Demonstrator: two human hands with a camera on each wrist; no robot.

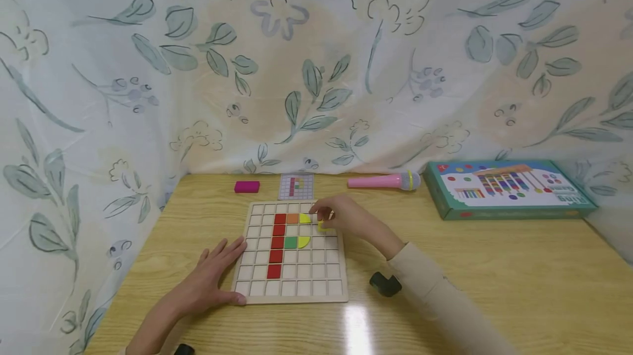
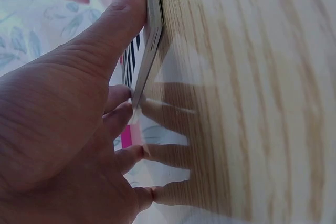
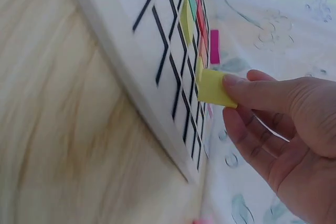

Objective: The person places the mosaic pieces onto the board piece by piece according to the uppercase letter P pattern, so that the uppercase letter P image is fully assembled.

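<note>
A wooden grid board lies flat on the table. Several red square tiles form a column on it, with an orange tile and a green tile to their right, each followed by a yellow rounded tile. My left hand rests along the board's left side, fingers spread and straight, thumb at the near corner. Over the upper right cells, my right hand pinches a yellow tile between thumb and fingers; its full outline is partly hidden.
Behind the board lie a small pattern card, a magenta block and a pink toy microphone. A toy box stands at the back right. A black object is beside the right forearm. A floral curtain hangs behind the table.
</note>
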